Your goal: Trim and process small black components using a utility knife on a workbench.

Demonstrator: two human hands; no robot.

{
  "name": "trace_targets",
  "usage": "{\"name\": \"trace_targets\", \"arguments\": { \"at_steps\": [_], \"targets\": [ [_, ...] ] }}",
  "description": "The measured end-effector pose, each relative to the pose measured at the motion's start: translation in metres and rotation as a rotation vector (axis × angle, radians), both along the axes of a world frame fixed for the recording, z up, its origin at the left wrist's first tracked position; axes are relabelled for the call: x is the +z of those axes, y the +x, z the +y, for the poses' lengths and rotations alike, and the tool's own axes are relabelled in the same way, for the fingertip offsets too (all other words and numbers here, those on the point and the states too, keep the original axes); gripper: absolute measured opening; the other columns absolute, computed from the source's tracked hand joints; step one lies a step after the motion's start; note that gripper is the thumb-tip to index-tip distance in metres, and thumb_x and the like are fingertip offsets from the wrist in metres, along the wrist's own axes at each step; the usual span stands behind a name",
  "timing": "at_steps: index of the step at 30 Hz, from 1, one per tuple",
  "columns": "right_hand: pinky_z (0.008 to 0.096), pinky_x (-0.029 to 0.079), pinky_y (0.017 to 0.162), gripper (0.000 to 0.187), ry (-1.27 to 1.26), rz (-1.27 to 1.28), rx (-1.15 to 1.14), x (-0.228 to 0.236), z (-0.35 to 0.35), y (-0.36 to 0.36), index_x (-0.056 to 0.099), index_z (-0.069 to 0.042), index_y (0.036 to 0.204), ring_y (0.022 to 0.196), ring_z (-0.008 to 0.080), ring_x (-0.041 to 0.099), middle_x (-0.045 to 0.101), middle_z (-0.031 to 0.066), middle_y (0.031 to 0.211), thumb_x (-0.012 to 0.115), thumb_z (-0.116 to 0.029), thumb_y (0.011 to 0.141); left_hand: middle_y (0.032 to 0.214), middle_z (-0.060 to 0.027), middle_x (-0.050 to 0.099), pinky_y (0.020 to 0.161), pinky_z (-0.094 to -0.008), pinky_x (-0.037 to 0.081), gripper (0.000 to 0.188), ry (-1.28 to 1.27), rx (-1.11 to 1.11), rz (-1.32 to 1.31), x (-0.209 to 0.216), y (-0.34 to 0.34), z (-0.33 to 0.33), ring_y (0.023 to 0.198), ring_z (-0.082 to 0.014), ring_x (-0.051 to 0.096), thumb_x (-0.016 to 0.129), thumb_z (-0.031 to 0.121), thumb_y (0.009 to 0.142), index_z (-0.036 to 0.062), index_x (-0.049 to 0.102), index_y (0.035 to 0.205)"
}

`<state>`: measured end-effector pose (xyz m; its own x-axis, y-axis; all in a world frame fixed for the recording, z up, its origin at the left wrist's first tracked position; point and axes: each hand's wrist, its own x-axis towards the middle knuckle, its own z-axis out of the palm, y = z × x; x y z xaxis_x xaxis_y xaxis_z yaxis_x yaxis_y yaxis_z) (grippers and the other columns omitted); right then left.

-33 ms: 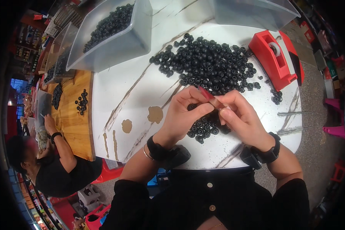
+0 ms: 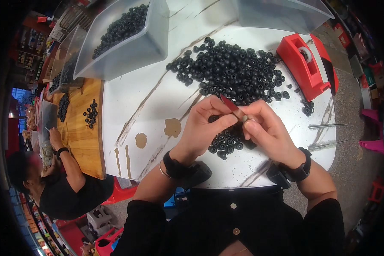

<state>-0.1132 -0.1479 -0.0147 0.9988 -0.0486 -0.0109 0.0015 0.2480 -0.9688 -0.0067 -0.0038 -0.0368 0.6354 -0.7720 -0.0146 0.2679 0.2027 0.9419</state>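
Note:
My left hand (image 2: 210, 123) and my right hand (image 2: 266, 130) meet over the near part of the table, both with fingers closed in a pinch. Between their fingertips is a thin, pointed, blade-like piece (image 2: 230, 104), red on its face, its tip pointing up and left. My left fingers grip it by its side. A small pale bit (image 2: 244, 118) shows at my right fingertips; whether it belongs to the red piece I cannot tell. Small round black parts with holes (image 2: 226, 141) lie under my hands. A larger heap of black parts (image 2: 234, 70) spreads just beyond.
A red tape dispenser (image 2: 303, 64) stands right of the heap. Two thin metal tools (image 2: 328, 126) lie near the right edge. A translucent bin (image 2: 155, 47) of black parts stands far left, another bin (image 2: 281, 15) far right. At left, another person (image 2: 68, 183) sits by a wooden table (image 2: 87, 145).
The red piece has turned slightly between my fingertips, and the pale bit shows more plainly. My hands keep nearly the same place.

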Motion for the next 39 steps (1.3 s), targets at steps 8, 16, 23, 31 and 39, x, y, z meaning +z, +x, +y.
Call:
{"name": "trace_targets", "arguments": {
  "at_steps": [8,16,23,31,39],
  "targets": [
    [0.0180,0.038,0.062,0.028,-0.012,0.000,0.028,0.004,0.002,-0.002,0.041,-0.002,0.116,0.070,0.0048,0.047,0.052,0.0030,0.089,0.045,-0.010,0.089,0.081,-0.0028,0.061,0.072,-0.0212,0.045,0.009,-0.038,-0.011,0.178,0.010,-0.001,0.000,0.077,-0.0087,0.056,0.058,-0.003,0.077,0.0049,0.054,0.079],
    [0.0172,0.036,0.058,0.033,-0.102,-0.046,-0.016,0.000,0.005,-0.002,0.041,-0.003,0.119,0.070,0.0053,0.047,0.044,0.0001,0.080,0.046,-0.011,0.087,0.081,-0.0025,0.061,0.071,-0.0211,0.045,0.008,-0.051,-0.023,0.137,0.003,0.002,0.000,0.076,-0.0083,0.057,0.058,-0.002,0.078,0.0054,0.056,0.079],
    [0.0193,0.041,0.065,0.030,-0.070,-0.050,-0.012,0.002,0.005,-0.002,0.042,0.000,0.116,0.073,0.0059,0.049,0.051,0.0038,0.092,0.046,-0.007,0.087,0.082,-0.0029,0.061,0.072,-0.0218,0.045,0.009,-0.038,-0.042,0.101,0.001,0.004,0.001,0.077,-0.0087,0.057,0.058,-0.003,0.077,0.0049,0.055,0.079],
    [0.0191,0.041,0.064,0.026,-0.044,0.000,0.027,0.002,0.003,-0.002,0.043,-0.001,0.113,0.070,0.0051,0.046,0.051,0.0035,0.091,0.046,-0.008,0.088,0.083,-0.0039,0.061,0.074,-0.0227,0.045,0.011,-0.063,-0.085,0.145,0.001,0.006,0.004,0.080,-0.0102,0.058,0.058,-0.005,0.076,0.0043,0.054,0.080],
    [0.0171,0.038,0.060,0.024,0.014,0.009,0.001,0.006,0.002,-0.001,0.044,-0.001,0.110,0.067,0.0035,0.044,0.050,0.0021,0.085,0.045,-0.009,0.088,0.085,-0.0058,0.061,0.074,-0.0234,0.046,0.011,-0.046,-0.068,0.232,0.012,0.003,0.002,0.081,-0.0112,0.058,0.056,-0.006,0.076,0.0034,0.054,0.082]
  ]
}}
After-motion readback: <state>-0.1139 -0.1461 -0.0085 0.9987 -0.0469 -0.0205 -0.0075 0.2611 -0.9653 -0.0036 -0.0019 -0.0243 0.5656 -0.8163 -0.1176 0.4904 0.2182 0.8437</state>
